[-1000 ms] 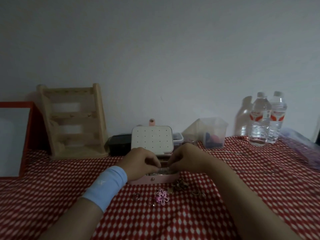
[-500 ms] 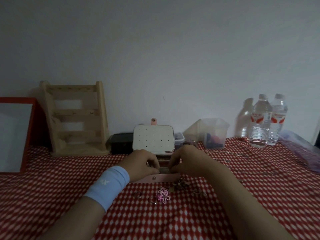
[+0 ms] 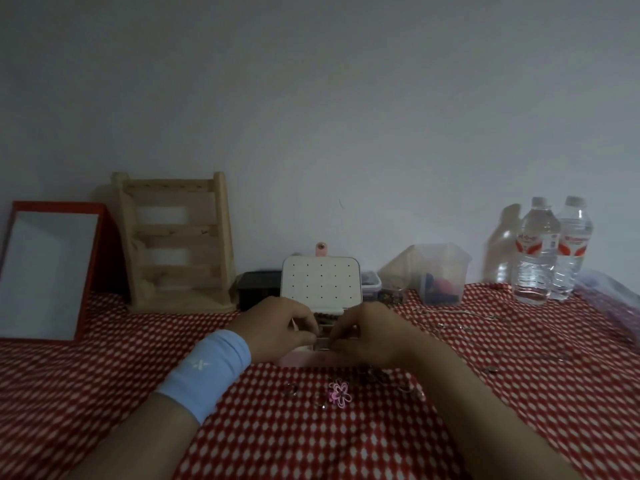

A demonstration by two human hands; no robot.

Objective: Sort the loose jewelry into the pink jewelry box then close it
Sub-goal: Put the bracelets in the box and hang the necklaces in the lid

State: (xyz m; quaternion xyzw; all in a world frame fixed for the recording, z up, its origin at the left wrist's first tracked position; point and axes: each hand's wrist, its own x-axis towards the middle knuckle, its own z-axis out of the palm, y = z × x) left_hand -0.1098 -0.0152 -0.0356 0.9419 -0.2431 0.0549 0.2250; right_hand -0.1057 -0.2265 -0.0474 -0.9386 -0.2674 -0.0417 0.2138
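Observation:
The pink jewelry box (image 3: 304, 359) sits open in the middle of the table, its white dotted lid (image 3: 321, 284) upright. My left hand (image 3: 277, 329) and my right hand (image 3: 367, 336) meet over the box's tray, fingertips curled and pinching a small silvery piece of jewelry (image 3: 322, 337) between them. A pink flower-shaped piece (image 3: 339, 393) and several small rings and earrings (image 3: 377, 377) lie loose on the cloth in front of the box. Thin chains (image 3: 460, 323) lie to the right. The box's compartments are mostly hidden by my hands.
A wooden rack (image 3: 176, 244) and a red-framed board (image 3: 48, 271) stand at the back left. A black box (image 3: 258, 289) is behind the jewelry box. A clear plastic tub (image 3: 440, 271) and two water bottles (image 3: 550, 251) stand at the back right.
Both hands stay together over the box, shifting only slightly; the view has tilted a little. The loose pieces on the cloth have not moved.

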